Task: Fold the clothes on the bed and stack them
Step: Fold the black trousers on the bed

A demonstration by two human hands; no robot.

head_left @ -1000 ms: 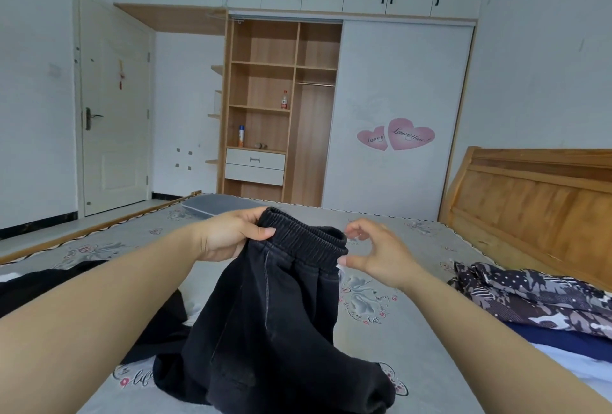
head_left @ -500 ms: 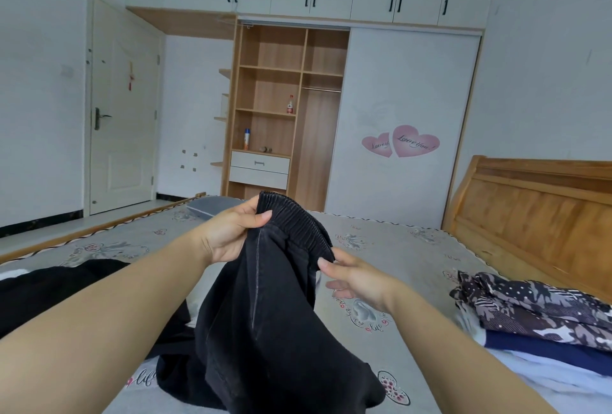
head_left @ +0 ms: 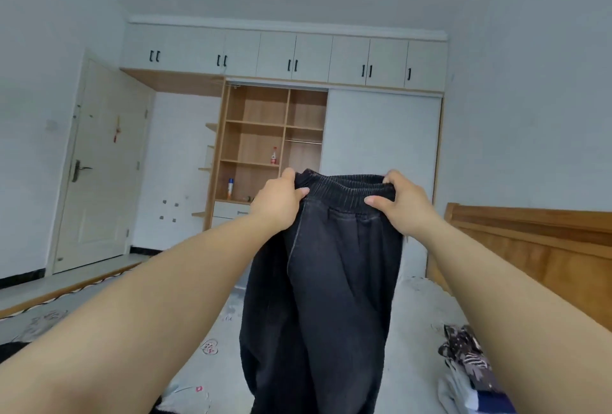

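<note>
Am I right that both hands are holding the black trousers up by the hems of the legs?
Not quite: the head view shows the left hand and the right hand gripping the black trousers by the elastic waistband, legs hanging down.

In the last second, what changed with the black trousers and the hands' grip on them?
The right hand, which was off the cloth, has taken hold of the waistband of the black trousers. Both hands rose and spread, so the trousers went from bunched on the bed to hanging stretched out. The left hand kept its grip on the waistband. The folded stack stayed at the right.
</note>
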